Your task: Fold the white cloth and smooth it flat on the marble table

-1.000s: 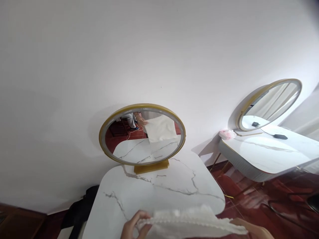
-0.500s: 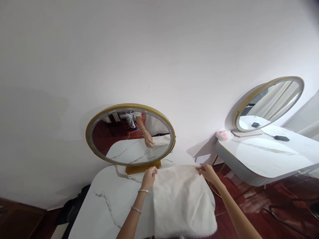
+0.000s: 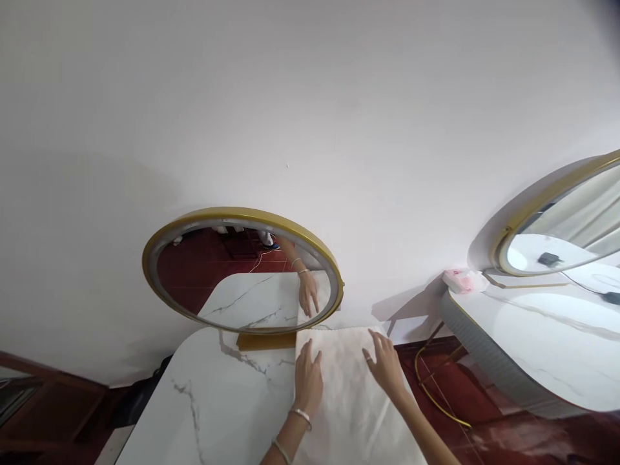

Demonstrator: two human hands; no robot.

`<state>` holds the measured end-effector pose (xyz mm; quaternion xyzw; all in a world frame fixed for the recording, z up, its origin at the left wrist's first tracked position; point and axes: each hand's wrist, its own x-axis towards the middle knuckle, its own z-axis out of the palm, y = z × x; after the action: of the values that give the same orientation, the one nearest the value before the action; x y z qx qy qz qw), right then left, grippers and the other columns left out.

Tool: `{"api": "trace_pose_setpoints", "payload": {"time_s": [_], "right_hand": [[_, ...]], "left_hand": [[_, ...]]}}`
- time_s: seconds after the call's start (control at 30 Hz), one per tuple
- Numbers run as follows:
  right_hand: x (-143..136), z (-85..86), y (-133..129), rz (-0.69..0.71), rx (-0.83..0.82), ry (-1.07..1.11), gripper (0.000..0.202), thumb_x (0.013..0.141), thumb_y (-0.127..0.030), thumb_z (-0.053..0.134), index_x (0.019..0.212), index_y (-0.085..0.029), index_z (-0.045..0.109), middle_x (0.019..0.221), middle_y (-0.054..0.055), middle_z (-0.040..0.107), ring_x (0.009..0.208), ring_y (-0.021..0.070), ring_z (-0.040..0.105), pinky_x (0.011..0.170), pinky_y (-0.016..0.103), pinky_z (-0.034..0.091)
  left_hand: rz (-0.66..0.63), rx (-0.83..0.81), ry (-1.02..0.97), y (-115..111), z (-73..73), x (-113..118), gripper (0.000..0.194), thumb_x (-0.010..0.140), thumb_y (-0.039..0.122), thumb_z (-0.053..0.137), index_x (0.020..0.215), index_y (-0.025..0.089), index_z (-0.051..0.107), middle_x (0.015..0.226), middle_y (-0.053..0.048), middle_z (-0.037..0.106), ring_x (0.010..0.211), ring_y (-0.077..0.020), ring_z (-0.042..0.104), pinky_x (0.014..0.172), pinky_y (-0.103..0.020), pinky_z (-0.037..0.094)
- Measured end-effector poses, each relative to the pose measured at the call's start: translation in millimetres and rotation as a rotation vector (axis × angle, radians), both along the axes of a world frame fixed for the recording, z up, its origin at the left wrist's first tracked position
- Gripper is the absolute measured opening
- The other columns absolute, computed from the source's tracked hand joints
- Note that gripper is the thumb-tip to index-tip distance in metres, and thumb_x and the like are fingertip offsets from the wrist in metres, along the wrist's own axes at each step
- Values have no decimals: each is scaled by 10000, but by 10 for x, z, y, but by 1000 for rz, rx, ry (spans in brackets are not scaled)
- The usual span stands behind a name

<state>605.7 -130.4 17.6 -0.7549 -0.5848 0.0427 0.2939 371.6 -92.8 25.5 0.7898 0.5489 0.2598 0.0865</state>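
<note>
A white cloth (image 3: 346, 400) lies spread over the right part of a white marble-patterned table (image 3: 232, 400), its far edge beside the mirror's base. On the cloth's left side rests my left hand (image 3: 309, 378), fingers apart and pointing away from me, holding nothing. My right hand (image 3: 385, 365) is at the cloth's far right corner, its fingers spread on or just over the fabric. Bracelets circle my left wrist.
A gold-framed oval mirror (image 3: 242, 210) stands at the table's back on a gold base (image 3: 266, 341), against the wall. To the right, a second table (image 3: 527, 323) holds another mirror (image 3: 537, 203), a pink-and-white tissue pack (image 3: 465, 281) and a black corded box (image 3: 611, 298).
Both hands have let go of the cloth's far corners and now lie with fingers spread on or over it. The cloth sits flatter on the table. My view has shifted slightly left.
</note>
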Motion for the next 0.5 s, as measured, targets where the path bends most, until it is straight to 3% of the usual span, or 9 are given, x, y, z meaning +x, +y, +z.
{"api": "trace_pose_setpoints", "payload": {"time_s": [0.1,0.2,0.37,0.5], "right_hand": [[-266,-324,7,-23,-65,-153,527,873,-444,391,1362,-261,459,1440,124,416,1342,352,338,1029,581,309],[-356,-518,145,-87,-187,-233,566,864,-508,401,1381,-283,456,1504,113,326,1398,380,217,1063,620,207],[-227,-550,572,-72,-178,-319,588,865,-523,424,1397,-273,443,1521,119,296,1417,367,161,1102,580,111],[-95,-461,968,-54,-244,-338,579,890,-533,390,1407,-274,425,1505,130,326,1392,361,234,1091,594,108]], "left_hand": [[-33,-5,104,76,-225,67,453,862,199,415,1290,200,564,1451,-110,431,1355,-288,368,1082,-483,369],[-1,-6,137,328,-304,122,471,852,296,482,1312,220,543,1447,-114,432,1357,-349,343,1084,-547,326],[17,-59,173,779,-319,275,445,865,390,477,1244,190,598,1234,-148,610,1188,-345,517,1022,-513,377],[86,-116,123,1113,-381,434,388,868,399,469,1073,139,672,1054,-134,688,1058,-313,588,920,-407,449]]}}
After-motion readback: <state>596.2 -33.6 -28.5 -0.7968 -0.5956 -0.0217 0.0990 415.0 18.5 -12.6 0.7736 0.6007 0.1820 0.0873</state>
